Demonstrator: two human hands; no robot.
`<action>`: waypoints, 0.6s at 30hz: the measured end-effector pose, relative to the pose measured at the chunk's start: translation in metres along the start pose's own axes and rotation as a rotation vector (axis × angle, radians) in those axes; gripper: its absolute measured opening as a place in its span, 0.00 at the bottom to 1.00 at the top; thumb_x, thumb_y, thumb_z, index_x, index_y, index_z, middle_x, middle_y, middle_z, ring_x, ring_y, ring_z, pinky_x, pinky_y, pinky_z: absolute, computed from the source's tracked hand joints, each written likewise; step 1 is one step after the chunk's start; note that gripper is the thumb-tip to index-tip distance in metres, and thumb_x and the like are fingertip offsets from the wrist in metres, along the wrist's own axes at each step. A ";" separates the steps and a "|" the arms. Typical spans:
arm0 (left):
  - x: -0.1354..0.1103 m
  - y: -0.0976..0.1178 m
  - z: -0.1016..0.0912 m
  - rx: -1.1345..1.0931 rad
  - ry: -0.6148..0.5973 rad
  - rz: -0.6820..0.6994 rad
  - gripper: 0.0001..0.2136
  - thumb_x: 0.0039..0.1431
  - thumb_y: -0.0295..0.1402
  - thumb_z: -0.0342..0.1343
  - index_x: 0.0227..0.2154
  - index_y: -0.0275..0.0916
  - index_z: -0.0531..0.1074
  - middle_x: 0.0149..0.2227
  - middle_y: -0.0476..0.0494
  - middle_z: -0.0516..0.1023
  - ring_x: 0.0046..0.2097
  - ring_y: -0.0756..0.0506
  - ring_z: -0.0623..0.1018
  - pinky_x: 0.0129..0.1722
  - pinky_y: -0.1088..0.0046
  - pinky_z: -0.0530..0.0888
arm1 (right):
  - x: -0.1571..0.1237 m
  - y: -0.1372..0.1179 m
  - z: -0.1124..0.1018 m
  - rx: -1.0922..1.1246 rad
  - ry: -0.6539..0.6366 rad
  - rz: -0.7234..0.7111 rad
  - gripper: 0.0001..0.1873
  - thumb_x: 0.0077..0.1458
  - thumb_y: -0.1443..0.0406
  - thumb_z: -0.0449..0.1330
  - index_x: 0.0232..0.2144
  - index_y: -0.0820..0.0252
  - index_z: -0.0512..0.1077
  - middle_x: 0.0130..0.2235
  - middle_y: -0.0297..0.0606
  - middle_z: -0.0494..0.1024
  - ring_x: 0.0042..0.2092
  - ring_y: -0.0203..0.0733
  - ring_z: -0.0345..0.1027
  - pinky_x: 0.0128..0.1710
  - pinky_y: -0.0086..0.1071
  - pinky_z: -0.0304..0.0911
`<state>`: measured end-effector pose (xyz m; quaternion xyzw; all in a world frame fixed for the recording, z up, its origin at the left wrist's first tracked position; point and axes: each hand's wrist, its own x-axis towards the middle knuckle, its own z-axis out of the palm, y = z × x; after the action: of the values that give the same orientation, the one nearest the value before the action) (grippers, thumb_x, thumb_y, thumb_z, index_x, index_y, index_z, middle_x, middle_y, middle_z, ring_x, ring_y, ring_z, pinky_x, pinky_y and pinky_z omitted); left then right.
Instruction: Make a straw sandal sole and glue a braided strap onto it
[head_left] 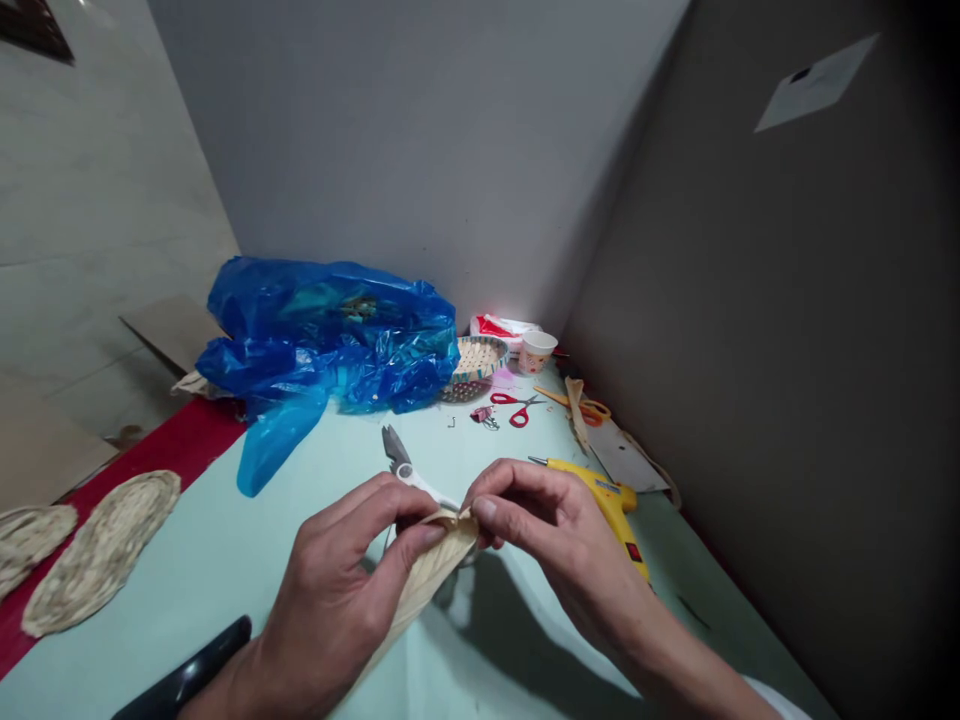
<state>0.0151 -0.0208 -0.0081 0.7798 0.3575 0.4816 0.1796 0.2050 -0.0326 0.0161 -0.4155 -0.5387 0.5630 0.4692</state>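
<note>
A pale, flat strip that looks like dried plant leaf (pixel 431 575) runs from the lower middle up to my fingertips. My left hand (pixel 352 570) pinches its upper end between thumb and index finger. Close beside it, my right hand (pixel 536 525) pinches the same end, thumb against fingers. The tip is folded or gathered between the two hands; its exact shape is partly hidden. Just behind my hands lie grey scissors with white handles (pixel 405 470), their handles partly covered. A yellow glue gun (pixel 611 500) rests right of my right hand.
A blue plastic bag (pixel 330 340) fills the back left, beside a woven basket (pixel 480 358) and a paper cup (pixel 537 352). Red-handled scissors (pixel 517 408) and orange-handled scissors (pixel 592 408) lie farther back. Woven oval soles (pixel 105 550) sit at the left edge. A wall rises on the right.
</note>
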 end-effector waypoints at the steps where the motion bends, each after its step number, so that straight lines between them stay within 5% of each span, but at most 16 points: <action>1: -0.001 -0.001 0.000 -0.005 -0.001 0.030 0.07 0.61 0.23 0.58 0.36 0.45 0.74 0.32 0.56 0.78 0.34 0.54 0.77 0.36 0.82 0.71 | 0.000 0.000 0.000 0.000 -0.003 0.005 0.15 0.54 0.56 0.67 0.27 0.62 0.75 0.26 0.32 0.72 0.30 0.35 0.63 0.32 0.29 0.58; 7: -0.002 0.000 -0.003 -0.055 -0.016 0.069 0.09 0.63 0.21 0.53 0.35 0.42 0.73 0.31 0.54 0.75 0.33 0.53 0.75 0.34 0.80 0.70 | -0.002 -0.001 0.003 -0.072 -0.008 -0.032 0.12 0.57 0.59 0.64 0.29 0.61 0.74 0.27 0.32 0.72 0.32 0.35 0.63 0.32 0.28 0.58; 13: 0.005 0.002 -0.003 -0.163 -0.176 -0.264 0.08 0.65 0.33 0.53 0.31 0.44 0.74 0.29 0.54 0.76 0.32 0.50 0.75 0.32 0.77 0.68 | -0.002 0.005 0.008 -0.387 0.069 -0.280 0.06 0.60 0.67 0.59 0.29 0.60 0.72 0.29 0.32 0.73 0.31 0.35 0.66 0.33 0.28 0.61; 18: 0.001 -0.011 0.006 -0.552 -0.425 -0.595 0.11 0.62 0.43 0.56 0.29 0.43 0.73 0.24 0.55 0.72 0.26 0.50 0.71 0.27 0.76 0.67 | -0.004 0.021 0.015 -0.608 0.110 -0.558 0.05 0.62 0.72 0.56 0.34 0.60 0.71 0.33 0.36 0.73 0.34 0.36 0.68 0.35 0.28 0.63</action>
<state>0.0167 -0.0126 -0.0171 0.6476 0.3795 0.3154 0.5806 0.1900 -0.0396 -0.0037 -0.4027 -0.7466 0.2066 0.4876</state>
